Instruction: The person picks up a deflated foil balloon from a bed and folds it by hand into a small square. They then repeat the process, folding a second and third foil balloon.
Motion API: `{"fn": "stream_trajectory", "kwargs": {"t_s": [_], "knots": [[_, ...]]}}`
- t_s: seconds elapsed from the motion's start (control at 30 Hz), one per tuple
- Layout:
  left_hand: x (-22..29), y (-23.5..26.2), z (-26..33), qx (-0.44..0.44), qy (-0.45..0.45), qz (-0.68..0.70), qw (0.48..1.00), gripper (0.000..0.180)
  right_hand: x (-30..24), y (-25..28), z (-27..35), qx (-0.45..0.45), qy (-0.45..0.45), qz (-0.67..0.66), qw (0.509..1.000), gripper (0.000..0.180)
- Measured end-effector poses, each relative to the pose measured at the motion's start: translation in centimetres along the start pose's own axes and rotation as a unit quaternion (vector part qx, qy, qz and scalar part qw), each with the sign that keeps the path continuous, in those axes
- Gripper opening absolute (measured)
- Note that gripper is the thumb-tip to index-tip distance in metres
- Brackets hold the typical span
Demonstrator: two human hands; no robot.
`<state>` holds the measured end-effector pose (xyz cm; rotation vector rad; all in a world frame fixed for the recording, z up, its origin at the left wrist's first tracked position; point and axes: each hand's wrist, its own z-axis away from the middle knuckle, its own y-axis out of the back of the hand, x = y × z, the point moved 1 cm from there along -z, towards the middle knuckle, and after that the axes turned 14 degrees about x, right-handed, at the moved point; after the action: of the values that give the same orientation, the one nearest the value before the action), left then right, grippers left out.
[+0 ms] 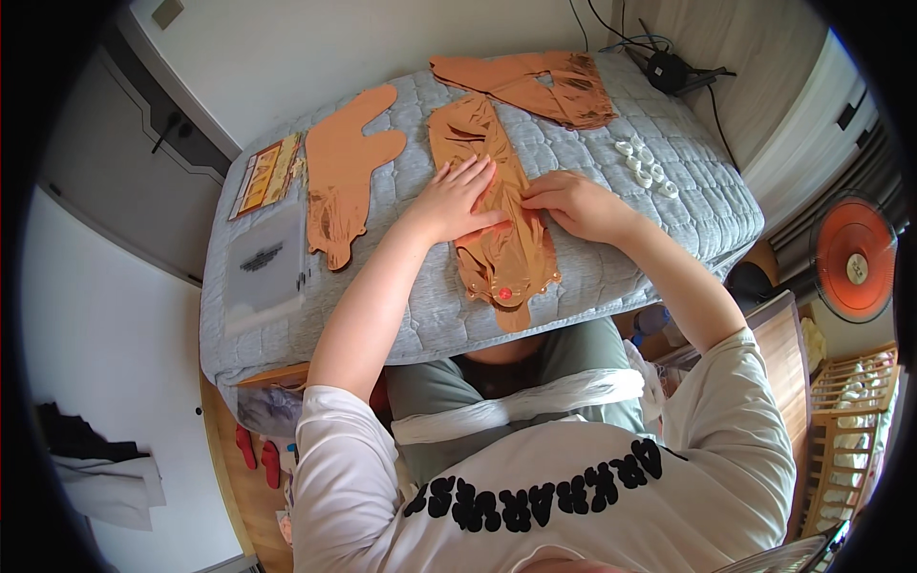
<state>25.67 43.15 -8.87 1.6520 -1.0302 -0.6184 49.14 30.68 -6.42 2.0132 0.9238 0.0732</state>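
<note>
On the grey quilted pad (592, 277), the left hand (457, 201) presses flat, fingers spread, on a tan foil balloon (497, 215) (deflated, lying mid-pad) while the right hand (573, 203) pinches its edge.

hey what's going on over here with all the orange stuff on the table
A person is pressing both hands on a flat orange foil balloon lying on a grey quilted cover. The left hand lies flat and open on it; the right hand pinches at its edge. Two more orange balloons lie nearby, along with small white pieces and a package.
</note>
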Motion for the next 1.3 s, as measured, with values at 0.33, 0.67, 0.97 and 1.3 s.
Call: {"fn": "stream_trajectory", "kwargs": {"t_s": [0.33,0.67,0.97,1.3], "knots": [[-0.1,0.3,0.7,-0.005,-0.034,0.005,0.999,0.093,-1.1,-0.2,0.9,-0.003,0.014,-0.013,1.0,0.032],[3.4,1.5,5.3,-0.015,-0.045,0.0,0.999,0.098,-6.4,1.2,4.1,-0.052,0.035,-0.043,0.997,0.055],[4.7,1.6,6.1,0.0,-0.039,-0.005,0.999,0.098,-7.4,-1.0,5.0,0.053,0.179,0.073,0.98,0.053],[3.0,1.3,5.4,-0.051,0.028,0.119,0.991,0.08,-7.3,-1.8,5.5,0.06,0.193,0.061,0.977,0.046]]}}
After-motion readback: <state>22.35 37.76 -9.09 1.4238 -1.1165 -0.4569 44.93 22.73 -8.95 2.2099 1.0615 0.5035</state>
